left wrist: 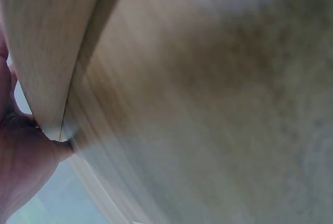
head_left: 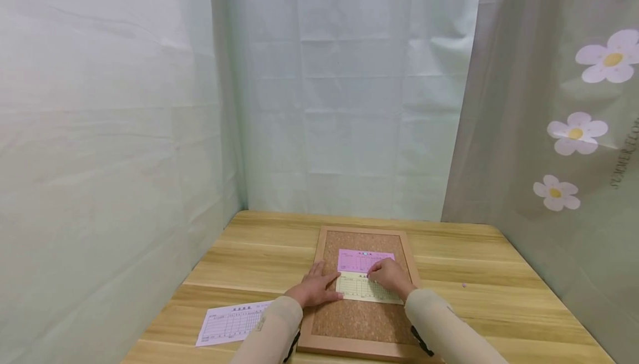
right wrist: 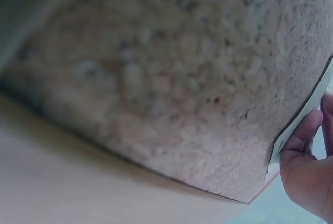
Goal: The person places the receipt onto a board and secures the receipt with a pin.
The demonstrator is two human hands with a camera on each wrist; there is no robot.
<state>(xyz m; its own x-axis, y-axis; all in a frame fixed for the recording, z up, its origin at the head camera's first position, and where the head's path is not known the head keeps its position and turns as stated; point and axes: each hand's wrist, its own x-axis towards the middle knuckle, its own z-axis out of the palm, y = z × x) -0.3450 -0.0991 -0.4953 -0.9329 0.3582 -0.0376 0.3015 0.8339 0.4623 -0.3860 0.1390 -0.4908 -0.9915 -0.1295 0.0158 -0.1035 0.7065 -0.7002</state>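
Note:
A corkboard in a wooden frame lies on the table. On its upper half is a pink printed form, with a small pale push pin near its top edge. Directly below lies a yellow form. My left hand rests on the board's left side, fingers spread, two digits touching the yellow form's left edge. My right hand has thumb and fingertips together at that form's top middle. They pinch what looks like a small push pin, mostly hidden by the fingers.
A white printed form lies on the wooden table to the left, partly behind the left sleeve. One tiny purple piece lies right of the board. Pale curtains enclose the table at the back and sides.

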